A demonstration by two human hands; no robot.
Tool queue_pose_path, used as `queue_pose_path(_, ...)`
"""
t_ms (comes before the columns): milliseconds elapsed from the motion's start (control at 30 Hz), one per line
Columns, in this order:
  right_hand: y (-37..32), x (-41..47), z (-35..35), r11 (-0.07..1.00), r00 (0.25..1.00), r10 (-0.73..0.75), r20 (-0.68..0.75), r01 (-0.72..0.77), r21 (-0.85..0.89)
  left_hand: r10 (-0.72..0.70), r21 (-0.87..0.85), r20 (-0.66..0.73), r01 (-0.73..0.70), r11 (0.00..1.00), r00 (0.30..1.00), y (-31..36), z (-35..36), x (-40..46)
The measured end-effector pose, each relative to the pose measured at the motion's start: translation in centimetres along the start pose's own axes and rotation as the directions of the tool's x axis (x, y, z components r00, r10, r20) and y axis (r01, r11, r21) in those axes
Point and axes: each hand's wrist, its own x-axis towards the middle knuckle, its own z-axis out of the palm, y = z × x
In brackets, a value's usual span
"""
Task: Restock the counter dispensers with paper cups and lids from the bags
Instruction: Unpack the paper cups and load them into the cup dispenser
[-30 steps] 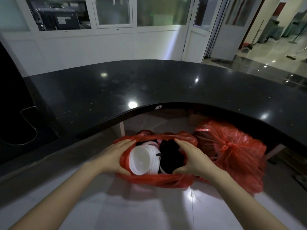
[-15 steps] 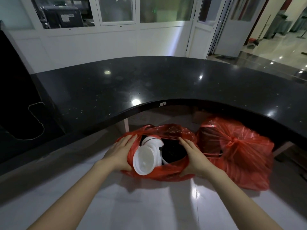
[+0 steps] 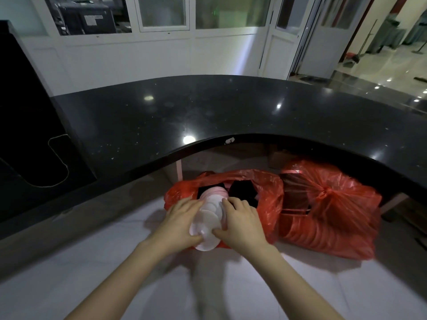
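Lids (image 3: 208, 218) gripped between left hand (image 3: 182, 218) and right hand (image 3: 240, 220).

Two red bags (image 3: 265, 192) (image 3: 328, 204), one stack of white lids (image 3: 209, 213), two hands (image 3: 182, 218) (image 3: 242, 221), one black counter (image 3: 208, 116)

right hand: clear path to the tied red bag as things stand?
Probably yes. The tied red bag sits on the floor just right of the open red bag, with nothing between. But the right hand grips the white stack with the left hand, so it must let go first.
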Motion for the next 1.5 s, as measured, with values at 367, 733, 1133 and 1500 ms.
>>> queue_pose_path(367, -0.5, -2.9, 2.0, 0.955, 0.992, -0.084, -0.093, 0.107, 0.277, -0.293, -0.35, -0.319, 0.176, 0.92, 0.901, 2.3, 0.8, -5.5)
queue_pose_path(733, -1.8, -2.3, 4.3, 0.951, 0.914, -0.295, -0.277, 0.31, 0.011, -0.941, -0.938, -0.199, 0.224, 0.264, 0.274, 2.9, 2.5, -14.2)
queue_pose_path(1133, -10.6, -7.5, 6.3, 0.696, 0.753, -0.562, -0.342, 0.654, 0.296, -0.956, -0.924, -0.073, 0.34, 0.172, 0.284, -1.5, 3.0, -21.0)
queue_pose_path(1500, -17.0, -7.8, 13.0, 0.852, 0.882, -0.448, -0.15, 0.472, 0.229, -0.733, -0.468, -0.499, 0.568, 0.677, 0.463, -5.7, 0.9, -28.0)
